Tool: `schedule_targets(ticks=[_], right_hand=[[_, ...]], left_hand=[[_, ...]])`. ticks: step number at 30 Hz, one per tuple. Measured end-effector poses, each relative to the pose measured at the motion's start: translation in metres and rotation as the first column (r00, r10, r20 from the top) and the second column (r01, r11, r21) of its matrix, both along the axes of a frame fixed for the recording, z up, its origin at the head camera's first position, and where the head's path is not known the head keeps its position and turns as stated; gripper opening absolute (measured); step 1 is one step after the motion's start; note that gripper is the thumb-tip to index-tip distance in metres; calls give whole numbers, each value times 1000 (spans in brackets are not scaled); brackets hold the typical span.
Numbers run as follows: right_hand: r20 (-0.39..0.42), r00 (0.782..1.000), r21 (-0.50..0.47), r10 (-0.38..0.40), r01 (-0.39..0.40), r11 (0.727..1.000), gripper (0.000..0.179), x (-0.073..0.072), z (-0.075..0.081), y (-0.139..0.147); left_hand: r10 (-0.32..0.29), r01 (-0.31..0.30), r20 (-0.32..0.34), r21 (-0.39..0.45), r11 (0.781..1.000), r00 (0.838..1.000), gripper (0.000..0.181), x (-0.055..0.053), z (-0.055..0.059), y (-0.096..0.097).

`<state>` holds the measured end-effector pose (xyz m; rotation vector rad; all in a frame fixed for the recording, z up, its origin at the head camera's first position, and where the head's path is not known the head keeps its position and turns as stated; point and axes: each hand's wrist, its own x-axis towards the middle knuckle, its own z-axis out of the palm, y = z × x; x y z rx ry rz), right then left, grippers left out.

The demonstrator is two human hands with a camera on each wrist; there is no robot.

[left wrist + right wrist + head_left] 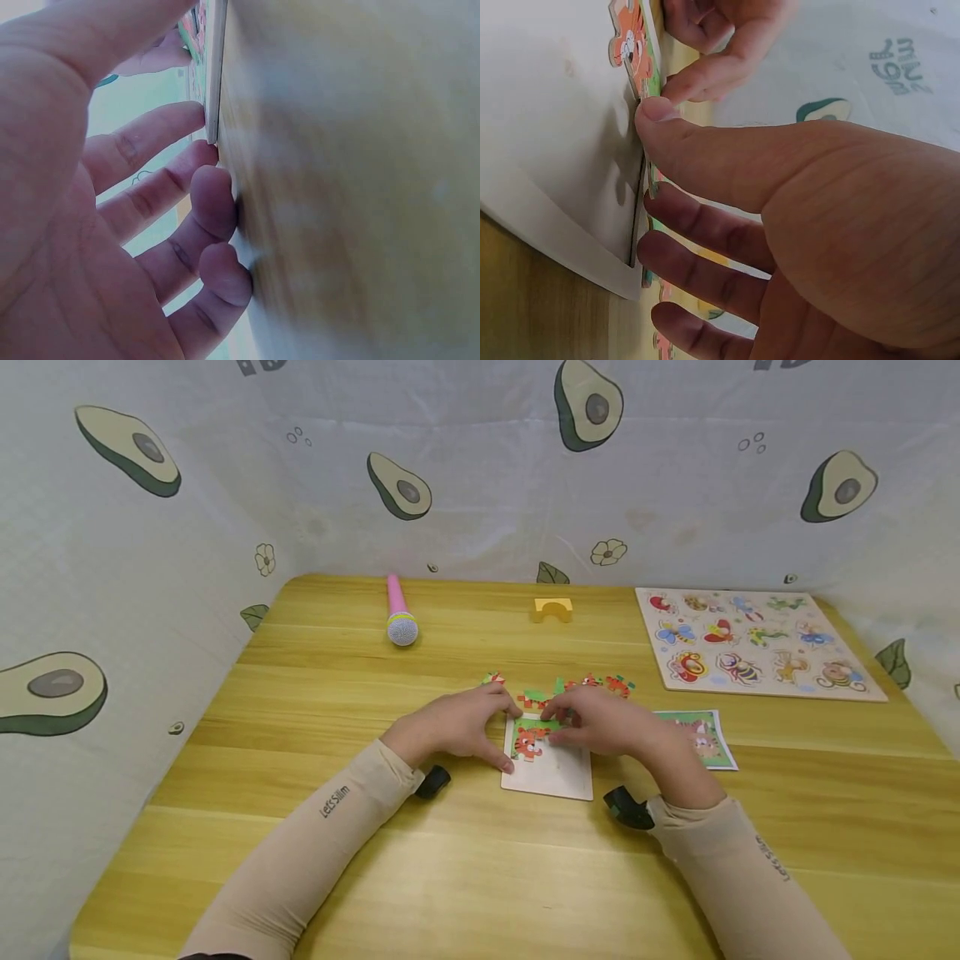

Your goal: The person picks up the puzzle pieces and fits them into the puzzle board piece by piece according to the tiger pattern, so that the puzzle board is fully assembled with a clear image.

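Observation:
A shallow wooden puzzle board [547, 781] lies on the table, with joined orange-and-green tiger puzzle pieces [527, 745] in its upper left. My left hand [468, 722] holds the board by its left side, thumb on the left edge and forefinger at the top left corner. In the left wrist view the fingertips [196, 116] meet the board's edge [215, 75]. Over the board's upper right, my right hand [607, 722] pinches a puzzle piece [652, 180] between thumb and forefinger, mostly hidden by the fingers. Its other fingers are spread loosely.
Several loose puzzle pieces [618, 685] lie beyond the board. A picture card [720, 743] is partly under the right forearm. Farther back are a large insect puzzle board [757, 647], a yellow arch block [552, 607] and a pink toy microphone [397, 602]. A patterned cloth [487, 485] hangs behind the table.

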<state>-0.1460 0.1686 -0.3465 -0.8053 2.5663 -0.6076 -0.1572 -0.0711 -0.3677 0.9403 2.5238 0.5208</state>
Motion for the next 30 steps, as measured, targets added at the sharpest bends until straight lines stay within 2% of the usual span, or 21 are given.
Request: schedule_targets(ticks=[15,30], right_hand=[[-17,1000,11,-20,20,1000,25,0,-5,-3],[-95,995,-15,-27,26,1000,19,-2,-12,-9]], left_hand=[[-15,15,-8,-5,1000,1000,76,-2,0,0],[-18,18,-15,2,1000,1000,75,-3,-2,-1]])
